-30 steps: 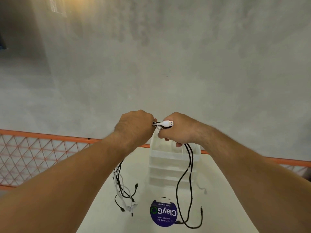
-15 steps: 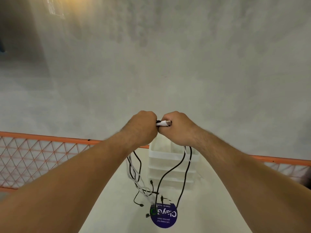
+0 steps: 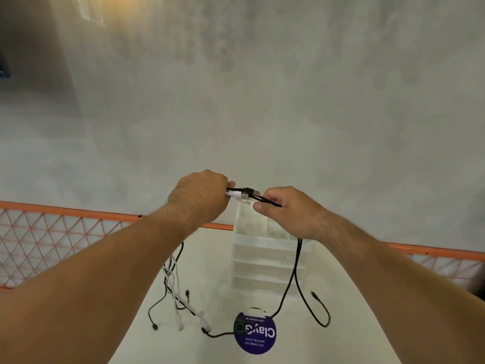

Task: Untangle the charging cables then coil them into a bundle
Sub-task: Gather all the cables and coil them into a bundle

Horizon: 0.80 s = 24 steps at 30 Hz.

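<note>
Both my hands are raised above the white table (image 3: 210, 271), holding a bunch of black and white charging cables. My left hand (image 3: 200, 197) is fisted on the bunch, with USB plugs (image 3: 248, 193) sticking out toward the right. My right hand (image 3: 288, 214) grips black cable strands (image 3: 295, 277) that hang below it in a long loop to the table. Under my left forearm, black and white cable ends (image 3: 175, 290) dangle, their small connectors resting on the table.
A white plastic drawer box (image 3: 262, 253) stands on the table under my hands. A round blue sticker (image 3: 254, 333) lies in front of it. An orange mesh rail (image 3: 65, 232) edges the table's far side, with a grey wall beyond.
My hands, pressed together half a second ago, have moved apart, exposing the USB plugs between them. The hanging strands have spread out and dropped back onto the table.
</note>
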Motion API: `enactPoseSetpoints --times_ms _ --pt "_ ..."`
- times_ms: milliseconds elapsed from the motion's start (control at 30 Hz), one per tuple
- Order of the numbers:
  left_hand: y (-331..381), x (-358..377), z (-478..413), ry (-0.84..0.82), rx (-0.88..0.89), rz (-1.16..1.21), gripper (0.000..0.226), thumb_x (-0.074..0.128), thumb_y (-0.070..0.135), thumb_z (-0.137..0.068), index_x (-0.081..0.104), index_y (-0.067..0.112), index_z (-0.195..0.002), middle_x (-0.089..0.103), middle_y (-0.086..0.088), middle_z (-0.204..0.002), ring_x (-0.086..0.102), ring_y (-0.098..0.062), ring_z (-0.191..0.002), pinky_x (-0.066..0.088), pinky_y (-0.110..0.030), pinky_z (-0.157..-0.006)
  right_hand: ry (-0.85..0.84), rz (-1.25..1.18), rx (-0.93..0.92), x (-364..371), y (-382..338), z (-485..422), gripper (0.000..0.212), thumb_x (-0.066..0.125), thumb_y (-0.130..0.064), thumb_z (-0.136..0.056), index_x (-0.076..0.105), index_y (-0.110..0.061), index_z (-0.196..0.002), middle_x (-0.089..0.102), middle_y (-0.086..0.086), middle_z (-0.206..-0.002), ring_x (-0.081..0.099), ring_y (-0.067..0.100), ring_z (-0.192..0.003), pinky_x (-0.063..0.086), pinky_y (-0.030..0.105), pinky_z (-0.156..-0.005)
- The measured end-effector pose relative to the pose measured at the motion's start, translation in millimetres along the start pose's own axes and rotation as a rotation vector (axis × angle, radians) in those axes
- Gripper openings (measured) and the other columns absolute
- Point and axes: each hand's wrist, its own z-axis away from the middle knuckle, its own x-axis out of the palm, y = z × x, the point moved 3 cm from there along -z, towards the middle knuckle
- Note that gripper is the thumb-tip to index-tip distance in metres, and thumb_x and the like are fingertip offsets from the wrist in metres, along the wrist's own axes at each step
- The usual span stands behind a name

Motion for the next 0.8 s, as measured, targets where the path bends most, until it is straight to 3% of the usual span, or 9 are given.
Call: enactPoseSetpoints --times_ms 100,200,333,467,567,667,800 --pt "-1.0 -0.4 -0.3 0.014 0.041 -0.035 0.029 0.033 0.036 -0.104 0.045 0.025 -0.080 0.042 0.005 -0.066 0.054 -0.019 -0.067 0.043 -0.029 -0.062 0.001 -0.045 -0.027 1.1 0.9 -0.1 0.032 0.057 -0.040 -0.095 0.058 -0.016 -0.073 0.037 -0.014 -0.050 0.031 0.004 -0.043 0.028 0.017 -0.045" --pt "-11.0 -1.1 -0.6 0.023 0.024 -0.047 0.036 0.030 0.039 -0.104 0.051 0.023 -0.080 0.048 0.003 -0.068 0.052 -0.017 -0.062 0.044 -0.030 -0.061 0.007 -0.089 -0.011 -3.4 6.0 1.8 0.030 0.055 -0.040 -0.096 0.065 -0.019 -0.077 0.036 -0.015 -0.044 0.032 0.005 -0.042 0.028 0.015 -0.045" --pt "-27.5 1.6 -1.1 0.001 -0.044 -0.020 0.039 0.030 0.040 -0.104 0.051 0.021 -0.077 0.052 0.001 -0.069 0.050 -0.014 -0.058 0.043 -0.029 -0.059 -0.046 -0.239 0.063 -8.4 14.7 6.5 0.024 0.059 -0.034 -0.095 0.070 -0.016 -0.083 0.043 -0.003 -0.059 0.037 0.014 -0.056 0.036 0.027 -0.054" --pt "-41.8 3.8 -1.2 -0.033 -0.134 0.043 0.036 0.035 0.034 -0.102 0.049 0.021 -0.071 0.055 0.000 -0.071 0.052 -0.015 -0.060 0.041 -0.028 -0.055 -0.066 -0.286 0.109 -12.4 15.5 11.1 0.022 0.062 -0.031 -0.094 0.071 -0.011 -0.090 0.057 0.001 -0.063 0.052 0.014 -0.055 0.051 0.026 -0.059" --pt "-52.7 3.7 -1.3 -0.053 -0.188 0.065 0.032 0.039 0.029 -0.100 0.047 0.023 -0.069 0.056 0.000 -0.071 0.052 -0.014 -0.060 0.039 -0.027 -0.053 -0.043 -0.308 0.162 -13.1 20.6 10.9 0.026 0.065 -0.032 -0.092 0.071 -0.008 -0.083 0.064 0.006 -0.066 0.058 0.016 -0.056 0.054 0.030 -0.058" --pt "-55.7 4.0 -2.2 -0.061 -0.208 0.073 0.032 0.040 0.027 -0.100 0.048 0.023 -0.069 0.056 0.000 -0.071 0.051 -0.014 -0.059 0.038 -0.026 -0.051 0.073 0.015 0.128 -16.2 23.9 6.8 0.044 0.066 -0.045 -0.088 0.063 -0.005 -0.069 0.056 0.001 -0.055 0.051 0.014 -0.047 0.043 0.025 -0.046" --pt "-54.7 4.7 -3.5 -0.053 -0.227 0.086 0.031 0.041 0.024 -0.099 0.047 0.022 -0.068 0.055 0.000 -0.070 0.050 -0.014 -0.058 0.037 -0.026 -0.051 0.142 0.456 0.040 -19.1 21.3 3.4 0.059 0.052 -0.062 -0.088 0.047 -0.013 -0.057 0.043 -0.002 -0.051 0.041 0.017 -0.051 0.037 0.030 -0.054"
